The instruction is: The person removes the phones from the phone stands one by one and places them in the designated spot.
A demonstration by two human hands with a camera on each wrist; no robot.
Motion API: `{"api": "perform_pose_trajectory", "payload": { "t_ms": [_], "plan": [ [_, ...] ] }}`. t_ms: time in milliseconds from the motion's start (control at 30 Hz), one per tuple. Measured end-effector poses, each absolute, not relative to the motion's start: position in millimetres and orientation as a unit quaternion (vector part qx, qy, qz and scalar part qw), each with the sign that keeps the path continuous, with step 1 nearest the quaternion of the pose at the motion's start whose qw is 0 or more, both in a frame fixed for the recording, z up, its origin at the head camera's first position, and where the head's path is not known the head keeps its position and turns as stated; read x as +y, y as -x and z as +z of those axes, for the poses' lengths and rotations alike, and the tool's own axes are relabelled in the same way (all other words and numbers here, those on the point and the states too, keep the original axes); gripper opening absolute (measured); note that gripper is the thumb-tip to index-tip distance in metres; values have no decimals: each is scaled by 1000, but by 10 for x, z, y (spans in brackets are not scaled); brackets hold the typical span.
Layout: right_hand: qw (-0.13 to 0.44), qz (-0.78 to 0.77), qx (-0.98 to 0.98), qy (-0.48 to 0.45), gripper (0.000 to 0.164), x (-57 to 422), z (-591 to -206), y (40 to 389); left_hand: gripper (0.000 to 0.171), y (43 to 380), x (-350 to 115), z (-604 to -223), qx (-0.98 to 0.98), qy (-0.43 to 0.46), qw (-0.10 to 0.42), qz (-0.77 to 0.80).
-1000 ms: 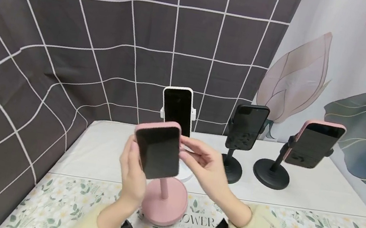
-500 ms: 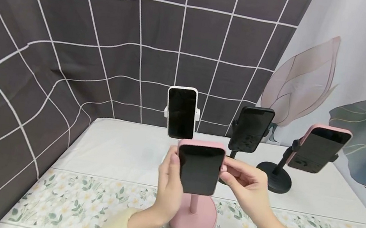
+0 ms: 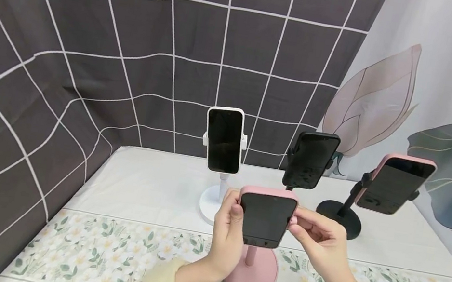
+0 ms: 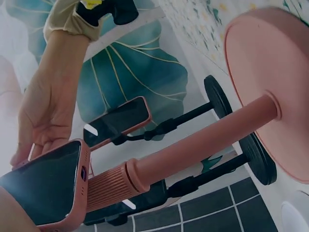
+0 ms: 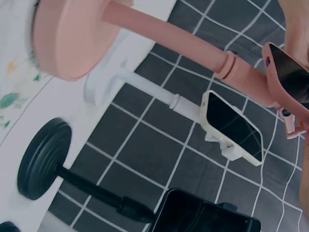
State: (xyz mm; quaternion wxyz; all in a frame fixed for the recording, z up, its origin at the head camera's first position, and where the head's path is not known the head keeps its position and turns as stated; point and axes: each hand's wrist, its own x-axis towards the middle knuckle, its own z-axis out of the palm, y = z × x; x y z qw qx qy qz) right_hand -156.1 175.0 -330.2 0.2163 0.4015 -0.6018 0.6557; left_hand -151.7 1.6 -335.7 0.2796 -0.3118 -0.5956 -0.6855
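A phone in a pink case (image 3: 266, 220) sits at the top of a pink phone stand (image 3: 251, 276), its screen facing me. My left hand (image 3: 229, 239) grips the phone's left side, thumb lying along the front edge. At the right side, my right hand (image 3: 321, 238) pinches a small pink piece of the stand's clamp (image 5: 292, 128) between thumb and fingertips. The ribbed upper post (image 4: 113, 186) meets the phone from behind in the left wrist view. In the head view the phone hides the top of the post.
Behind stands a white phone stand (image 3: 210, 202) with a white-cased phone (image 3: 223, 139). Right of it are a black phone (image 3: 311, 159) on a black stand and a pink-cased phone (image 3: 395, 185) on another black stand (image 3: 339, 219). A floral cloth (image 3: 125, 257) covers the front.
Both hands, the phone and the pink stand have shifted right, exposing the white stand's base. The phone now sits lower and leans back more. The head view has also turned slightly.
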Motion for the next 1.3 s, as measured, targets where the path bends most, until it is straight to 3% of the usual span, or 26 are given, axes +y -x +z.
{"api": "perform_pose_trajectory", "payload": {
  "t_ms": [667, 1000, 1200, 1300],
  "plan": [
    [268, 610, -611, -428, 28, 1743, -3321, 1582, 43, 1761, -95, -3370, -614, 411, 329, -588],
    [265, 576, -662, -400, 30, 1814, -3277, 1587, 49, 1828, -41, -3362, -630, 393, 292, -603],
    [213, 595, -649, -423, 33, 1847, -3236, 1615, 53, 1842, -101, -3368, -649, 407, 277, -579],
    [235, 572, -668, -415, 37, 1805, -3154, 1608, 56, 1878, -211, -3389, -681, 409, 287, -535]
  ]
}}
